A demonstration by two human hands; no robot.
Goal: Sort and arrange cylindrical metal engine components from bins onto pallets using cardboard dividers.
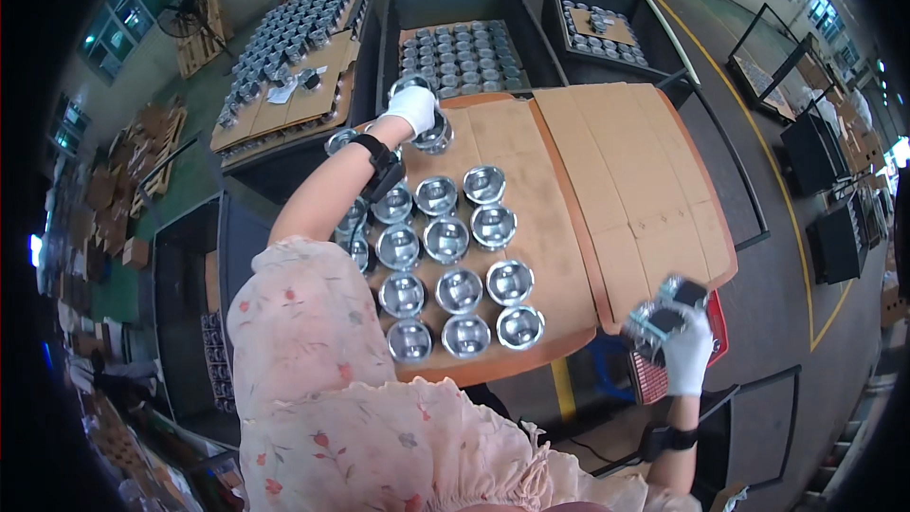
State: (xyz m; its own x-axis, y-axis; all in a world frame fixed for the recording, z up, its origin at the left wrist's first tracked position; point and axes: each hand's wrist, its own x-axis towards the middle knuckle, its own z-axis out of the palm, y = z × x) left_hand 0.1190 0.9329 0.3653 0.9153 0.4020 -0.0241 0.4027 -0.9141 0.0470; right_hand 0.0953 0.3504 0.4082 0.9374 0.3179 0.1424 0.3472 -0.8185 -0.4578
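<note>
Rows of shiny metal engine pistons (445, 239) stand open end up on a cardboard-topped table (559, 209). My left hand (411, 112), in a white glove, reaches to the far left of the table. Its fingers close on a piston (409, 85) there, partly covered by the hand; another piston (433, 136) sits right below it. Off the table's near right corner, my gloved right hand (686, 353) is closed round what look like two pistons (654, 327), tilted and smeared by motion, with dark patches on their sides.
Beyond the table, a dark bin (445, 0) holds more pistons in rows, as does another bin (607, 47) to its right. A piston-covered pallet (294, 33) stands far left. Under my right hand are a red basket (718, 322) and a blue object (609, 370).
</note>
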